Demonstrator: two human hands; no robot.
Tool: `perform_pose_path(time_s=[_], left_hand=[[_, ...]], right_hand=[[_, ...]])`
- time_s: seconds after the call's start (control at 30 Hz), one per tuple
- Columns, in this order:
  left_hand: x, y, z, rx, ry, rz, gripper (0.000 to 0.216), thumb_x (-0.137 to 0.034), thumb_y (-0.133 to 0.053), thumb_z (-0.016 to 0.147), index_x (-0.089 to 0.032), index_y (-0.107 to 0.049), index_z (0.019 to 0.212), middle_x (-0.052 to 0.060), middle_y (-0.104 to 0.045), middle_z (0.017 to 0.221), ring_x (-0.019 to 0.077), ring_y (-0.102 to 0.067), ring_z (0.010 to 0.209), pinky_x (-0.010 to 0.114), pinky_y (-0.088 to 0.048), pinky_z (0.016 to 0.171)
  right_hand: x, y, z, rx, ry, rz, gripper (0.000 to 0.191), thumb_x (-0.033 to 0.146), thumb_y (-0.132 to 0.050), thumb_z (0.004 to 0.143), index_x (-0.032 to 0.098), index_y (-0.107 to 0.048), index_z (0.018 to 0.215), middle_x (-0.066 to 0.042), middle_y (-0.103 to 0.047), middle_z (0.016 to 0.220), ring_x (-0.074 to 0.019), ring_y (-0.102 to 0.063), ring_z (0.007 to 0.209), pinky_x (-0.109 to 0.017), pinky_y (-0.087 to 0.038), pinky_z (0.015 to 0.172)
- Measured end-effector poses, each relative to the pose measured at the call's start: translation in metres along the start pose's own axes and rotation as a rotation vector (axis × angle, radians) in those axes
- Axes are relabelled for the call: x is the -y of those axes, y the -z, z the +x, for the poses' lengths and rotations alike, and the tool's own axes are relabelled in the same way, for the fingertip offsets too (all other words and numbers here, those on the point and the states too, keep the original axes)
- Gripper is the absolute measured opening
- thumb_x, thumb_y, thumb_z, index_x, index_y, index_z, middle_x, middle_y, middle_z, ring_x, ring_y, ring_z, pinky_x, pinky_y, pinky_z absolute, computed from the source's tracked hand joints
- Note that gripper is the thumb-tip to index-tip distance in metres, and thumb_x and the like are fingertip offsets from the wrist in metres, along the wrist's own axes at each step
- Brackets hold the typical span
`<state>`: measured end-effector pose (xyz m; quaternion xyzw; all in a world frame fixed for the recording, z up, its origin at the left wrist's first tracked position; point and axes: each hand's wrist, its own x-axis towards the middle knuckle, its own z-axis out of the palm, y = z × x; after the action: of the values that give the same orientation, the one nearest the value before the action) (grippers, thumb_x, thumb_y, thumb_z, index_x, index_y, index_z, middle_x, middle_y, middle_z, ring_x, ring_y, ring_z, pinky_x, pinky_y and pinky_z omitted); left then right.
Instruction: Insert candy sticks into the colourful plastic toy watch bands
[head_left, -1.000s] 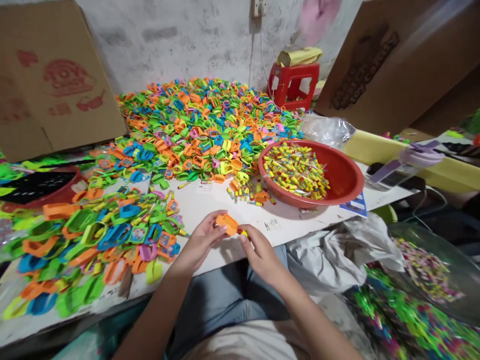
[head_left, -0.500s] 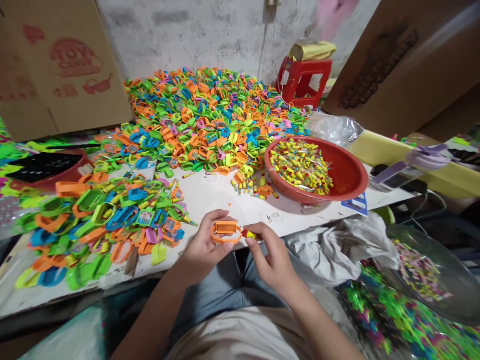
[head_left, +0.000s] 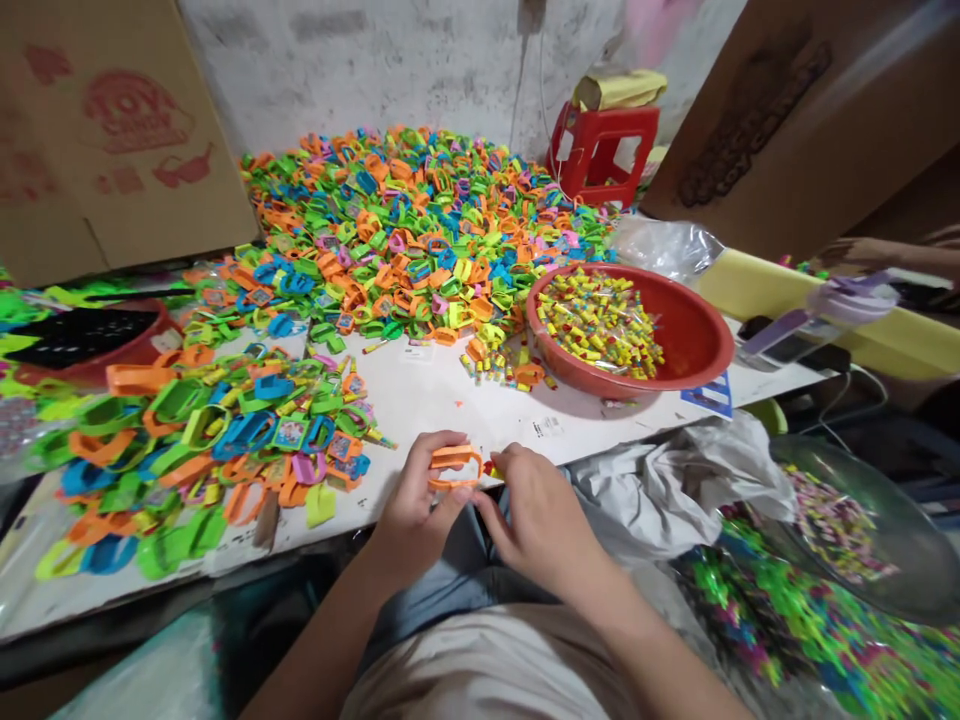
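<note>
Above my lap at the table's front edge, my left hand (head_left: 415,515) is closed on an orange plastic toy watch (head_left: 466,452), thumb along its lower side. My right hand (head_left: 541,515) pinches a small candy roll (head_left: 490,468) in a yellow wrapper with a red end, mostly covered by the fingers. The candy's red end points at the watch band, close beside it; whether they touch I cannot tell. Nearest to the left hand lies a pile of coloured toy watches (head_left: 247,435). A red basin (head_left: 694,335) with many yellow candy rolls (head_left: 592,325) stands beyond the right hand.
A large heap of toy watches (head_left: 420,220) reaches to the wall. Cardboard boxes (head_left: 127,220) flank the white table (head_left: 409,400). At the back right stands a red stool (head_left: 611,150). A crumpled grey bag (head_left: 682,490) and a clear bowl (head_left: 911,560) are at my right.
The orange watch has tilted in my left hand. My right hand has moved slightly left and turned, covering more of the candy roll. The whole view has shifted a little.
</note>
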<state>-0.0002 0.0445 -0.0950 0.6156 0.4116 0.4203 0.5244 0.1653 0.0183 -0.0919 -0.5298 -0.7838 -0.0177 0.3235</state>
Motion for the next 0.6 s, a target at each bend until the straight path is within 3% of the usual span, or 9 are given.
perform_pose_path(time_s=[0.2, 0.3, 0.47, 0.6], left_hand=[[0.007, -0.001, 0.002, 0.038, 0.225, 0.046, 0.040, -0.040, -0.057, 0.084, -0.028, -0.048, 0.121, 0.005, -0.060, 0.110, 0.0210, -0.059, 0.100, 0.035, -0.046, 0.094], [0.007, 0.004, 0.004, 0.065, 0.256, 0.099, 0.039, -0.042, -0.057, 0.084, -0.029, -0.050, 0.120, 0.005, -0.060, 0.113, 0.0222, -0.059, 0.103, 0.036, -0.044, 0.096], [-0.005, 0.008, 0.005, 0.075, 0.204, 0.215, 0.038, -0.040, -0.057, 0.083, -0.027, -0.054, 0.119, 0.006, -0.061, 0.118, 0.0250, -0.056, 0.112, 0.038, -0.043, 0.099], [-0.017, 0.026, 0.018, 0.044, 0.006, 0.487, 0.029, -0.037, -0.054, 0.086, -0.025, -0.059, 0.111, 0.006, -0.061, 0.117, 0.0236, -0.053, 0.116, 0.035, -0.041, 0.101]], right_hand=[[-0.013, -0.011, 0.002, 0.096, 0.016, -0.066, 0.024, 0.034, -0.036, 0.094, 0.019, -0.051, 0.082, -0.005, -0.059, 0.063, -0.0193, -0.054, 0.056, -0.030, -0.032, 0.055], [-0.018, -0.012, 0.003, 0.150, 0.050, -0.051, 0.022, 0.034, -0.039, 0.093, 0.019, -0.052, 0.083, -0.004, -0.060, 0.061, -0.0186, -0.054, 0.054, -0.030, -0.028, 0.053], [-0.017, -0.015, 0.008, 0.216, 0.047, -0.032, 0.021, 0.034, -0.042, 0.091, 0.020, -0.055, 0.083, -0.005, -0.062, 0.062, -0.0183, -0.055, 0.056, -0.030, -0.029, 0.055], [-0.025, -0.026, 0.017, 0.156, 0.004, 0.003, 0.033, 0.047, -0.044, 0.092, 0.018, -0.057, 0.097, -0.010, -0.067, 0.083, -0.0246, -0.061, 0.074, -0.033, -0.040, 0.064]])
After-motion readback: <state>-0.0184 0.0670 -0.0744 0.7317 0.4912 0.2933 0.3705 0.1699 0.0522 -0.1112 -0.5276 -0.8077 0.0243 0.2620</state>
